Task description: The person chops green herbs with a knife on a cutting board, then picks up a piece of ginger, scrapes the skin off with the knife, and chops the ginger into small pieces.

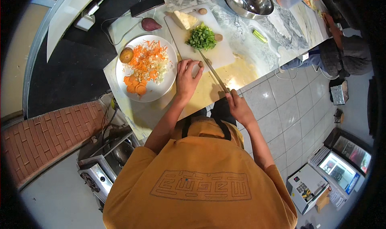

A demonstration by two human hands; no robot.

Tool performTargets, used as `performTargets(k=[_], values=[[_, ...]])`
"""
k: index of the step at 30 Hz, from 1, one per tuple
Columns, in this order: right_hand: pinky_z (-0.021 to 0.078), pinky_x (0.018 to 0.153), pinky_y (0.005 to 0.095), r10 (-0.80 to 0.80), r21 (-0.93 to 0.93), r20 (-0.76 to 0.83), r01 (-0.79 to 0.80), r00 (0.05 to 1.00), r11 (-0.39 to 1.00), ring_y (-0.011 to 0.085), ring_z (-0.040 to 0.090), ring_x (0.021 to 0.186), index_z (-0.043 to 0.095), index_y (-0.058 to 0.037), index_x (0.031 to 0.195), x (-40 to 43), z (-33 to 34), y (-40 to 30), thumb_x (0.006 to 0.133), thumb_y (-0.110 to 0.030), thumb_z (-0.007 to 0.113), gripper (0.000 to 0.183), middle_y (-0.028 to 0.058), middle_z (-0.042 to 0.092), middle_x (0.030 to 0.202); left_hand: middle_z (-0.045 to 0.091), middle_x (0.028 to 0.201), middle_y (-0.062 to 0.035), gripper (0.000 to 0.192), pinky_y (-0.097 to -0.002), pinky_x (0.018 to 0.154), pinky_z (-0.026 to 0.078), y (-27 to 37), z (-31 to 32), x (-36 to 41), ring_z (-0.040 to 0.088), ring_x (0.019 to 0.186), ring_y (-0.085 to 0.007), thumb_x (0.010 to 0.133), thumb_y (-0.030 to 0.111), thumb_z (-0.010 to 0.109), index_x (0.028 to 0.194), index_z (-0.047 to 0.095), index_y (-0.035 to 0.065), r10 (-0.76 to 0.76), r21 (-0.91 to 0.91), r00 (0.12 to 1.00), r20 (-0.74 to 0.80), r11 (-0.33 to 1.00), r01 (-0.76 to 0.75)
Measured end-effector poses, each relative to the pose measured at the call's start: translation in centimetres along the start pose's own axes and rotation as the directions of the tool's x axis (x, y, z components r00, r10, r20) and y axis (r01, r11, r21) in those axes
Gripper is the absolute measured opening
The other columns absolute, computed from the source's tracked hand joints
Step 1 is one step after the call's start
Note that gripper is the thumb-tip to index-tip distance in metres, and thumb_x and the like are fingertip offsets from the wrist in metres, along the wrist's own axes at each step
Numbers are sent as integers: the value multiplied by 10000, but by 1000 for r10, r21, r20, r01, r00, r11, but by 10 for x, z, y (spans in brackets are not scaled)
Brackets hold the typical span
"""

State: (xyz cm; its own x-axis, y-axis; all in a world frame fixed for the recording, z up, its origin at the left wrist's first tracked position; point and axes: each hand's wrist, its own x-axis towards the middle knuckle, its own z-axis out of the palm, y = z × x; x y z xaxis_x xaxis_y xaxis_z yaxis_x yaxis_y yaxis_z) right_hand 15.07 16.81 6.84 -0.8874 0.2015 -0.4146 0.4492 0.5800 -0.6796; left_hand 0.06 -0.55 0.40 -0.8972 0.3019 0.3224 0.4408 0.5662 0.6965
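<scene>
My left hand (187,78) holds a small round brown piece (201,64) between fingertips and thumb, at the near left edge of the white cutting board (223,52). A long knife (213,73) is gripped by its handle in my right hand (240,106), its tip beside chopped green leaves (202,37). On the board also lie a pale wedge of vegetable (185,19) and small brown round pieces (218,37). Left of my left hand stands a white plate (120,78) with shredded carrot (147,55), pale shreds, carrot slices (135,85) and a brown potato (126,55).
A purple sweet potato (151,24) and a black phone (147,5) lie beyond the plate. Steel bowls (251,11) stand at the back; a green stalk piece (259,36) lies right of the board. Another person's arm (334,29) is at the far right.
</scene>
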Motion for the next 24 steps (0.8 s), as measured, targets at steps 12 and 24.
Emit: performTargets(k=[12, 24], values=[[426, 614, 594, 25, -18, -77, -27, 997, 999, 546, 569, 715, 463, -13, 1055, -16, 17, -5, 1042, -314, 434, 303, 329, 588, 693, 579, 1105, -94, 264, -429, 939, 437, 4, -5, -4, 518, 1074, -318, 856, 159, 694, 1102, 636, 84, 17, 39, 1000, 21, 999, -18], [422, 584, 594, 44, 21, -68, -43, 997, 999, 543, 572, 701, 452, 11, 1075, -21, 21, -18, 1046, -307, 419, 321, 337, 578, 675, 584, 1117, -91, 273, -434, 940, 427, 4, -6, -1, 517, 1059, -312, 866, 196, 694, 1108, 643, 79, 22, 23, 998, 52, 999, -23]])
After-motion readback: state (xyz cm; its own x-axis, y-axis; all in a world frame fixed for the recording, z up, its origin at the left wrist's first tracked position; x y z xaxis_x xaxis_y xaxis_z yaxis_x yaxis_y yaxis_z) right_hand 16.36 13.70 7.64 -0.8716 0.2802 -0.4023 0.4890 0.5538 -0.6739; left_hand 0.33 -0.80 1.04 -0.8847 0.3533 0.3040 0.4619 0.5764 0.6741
